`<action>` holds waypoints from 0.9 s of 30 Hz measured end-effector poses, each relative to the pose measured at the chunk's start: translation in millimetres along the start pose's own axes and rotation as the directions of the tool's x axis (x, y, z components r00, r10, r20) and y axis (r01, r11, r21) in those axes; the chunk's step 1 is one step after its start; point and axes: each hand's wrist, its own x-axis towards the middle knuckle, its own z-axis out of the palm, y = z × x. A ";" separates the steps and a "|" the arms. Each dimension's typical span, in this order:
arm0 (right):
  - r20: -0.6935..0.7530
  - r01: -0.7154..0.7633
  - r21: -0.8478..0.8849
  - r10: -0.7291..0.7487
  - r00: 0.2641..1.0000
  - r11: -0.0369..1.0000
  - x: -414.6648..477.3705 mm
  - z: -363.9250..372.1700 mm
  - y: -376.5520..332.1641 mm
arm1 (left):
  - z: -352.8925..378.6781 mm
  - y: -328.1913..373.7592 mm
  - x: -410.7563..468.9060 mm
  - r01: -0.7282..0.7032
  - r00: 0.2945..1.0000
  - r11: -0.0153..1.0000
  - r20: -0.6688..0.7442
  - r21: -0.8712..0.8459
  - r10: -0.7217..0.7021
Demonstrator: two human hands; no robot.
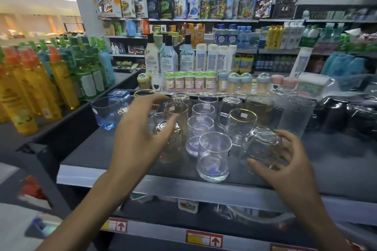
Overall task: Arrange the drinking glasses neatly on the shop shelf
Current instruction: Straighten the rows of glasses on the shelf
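We are mid-placement: our right hand (285, 155) curls round a clear upturned glass mug (259, 144) at the near right of the dark grey shop shelf (98, 153). Our left hand (140, 128), fingers spread and empty, hovers over the amber ribbed glass (173, 149). Next, we judge, the mug needs setting in line.

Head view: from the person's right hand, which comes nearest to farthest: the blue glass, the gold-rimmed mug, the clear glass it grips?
1. Clear glass, gripped in the right hand.
2. Gold-rimmed mug, just behind it, mid-shelf.
3. Blue glass, far left of the shelf.
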 end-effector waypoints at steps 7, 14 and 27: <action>-0.015 0.006 -0.001 -0.006 1.000 1.000 4.6 -22.3 12.0 | 101.4 74.8 75.2 -0.397 0.723 0.894 0.671 0.209 0.164; -0.023 0.010 0.031 -0.010 1.000 0.999 5.5 -32.2 17.8 | 178.8 68.7 107.1 -0.475 0.486 0.856 0.872 0.203 0.062; -0.074 0.028 0.072 -0.023 0.997 0.997 2.5 -34.2 16.0 | 108.1 97.6 123.4 -0.209 0.808 0.978 0.563 -0.007 0.177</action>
